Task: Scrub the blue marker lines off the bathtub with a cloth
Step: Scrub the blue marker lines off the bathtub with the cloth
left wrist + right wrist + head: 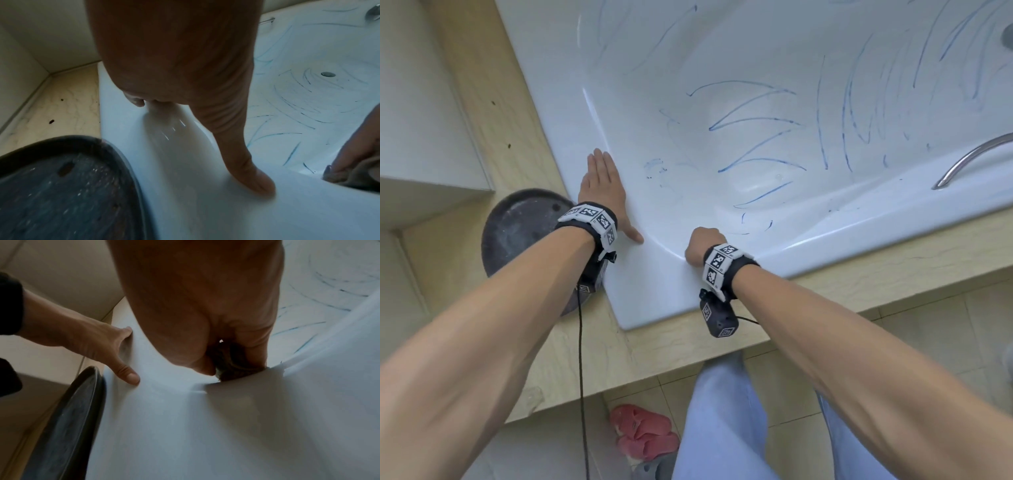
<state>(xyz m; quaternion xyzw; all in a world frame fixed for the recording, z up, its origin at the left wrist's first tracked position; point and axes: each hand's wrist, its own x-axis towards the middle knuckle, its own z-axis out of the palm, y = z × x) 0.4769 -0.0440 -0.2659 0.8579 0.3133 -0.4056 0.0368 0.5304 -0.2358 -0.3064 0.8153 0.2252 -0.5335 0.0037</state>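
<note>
Our left hand (602, 186) has its fingers straight and together, lying flat on the rim of the white glossy bathtub (654, 291), thumb (255, 177) spread and pressing the corner. Our right hand (703, 245) is curled tight around a bunched brown cloth (232, 368), which we press against the inner curve of the corner. Blue marker lines (750, 126) cross the basin beyond. A round dark tray (520, 229) sits beside the tub.
</note>
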